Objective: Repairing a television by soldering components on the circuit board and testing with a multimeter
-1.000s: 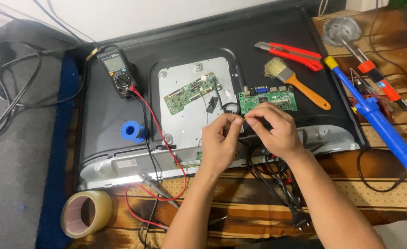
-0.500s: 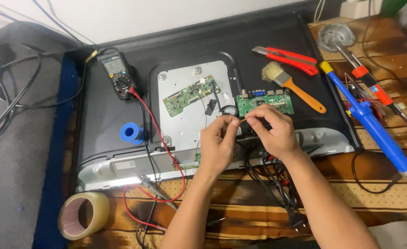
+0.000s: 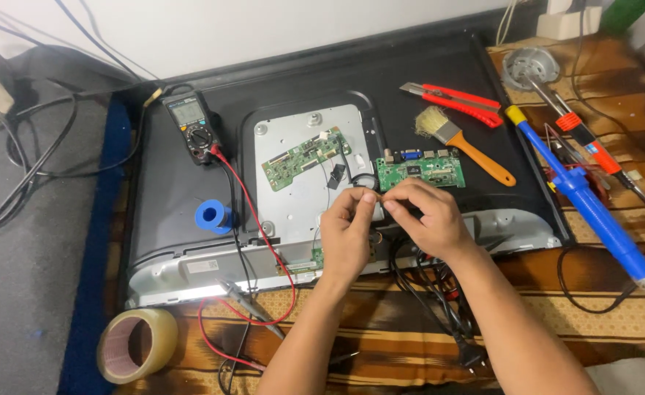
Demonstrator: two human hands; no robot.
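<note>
both the left hand (image 3: 346, 232) and right hand (image 3: 421, 216) pinch a thin black wire (image 3: 363, 180) (fingertips together) just below the green circuit board (image 3: 420, 168).

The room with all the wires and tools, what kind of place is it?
Probably a home electronics repair spot. A flat screen lies face down with its back off, showing green circuit boards. A multimeter and a blue desoldering pump lie near the hands.
</note>
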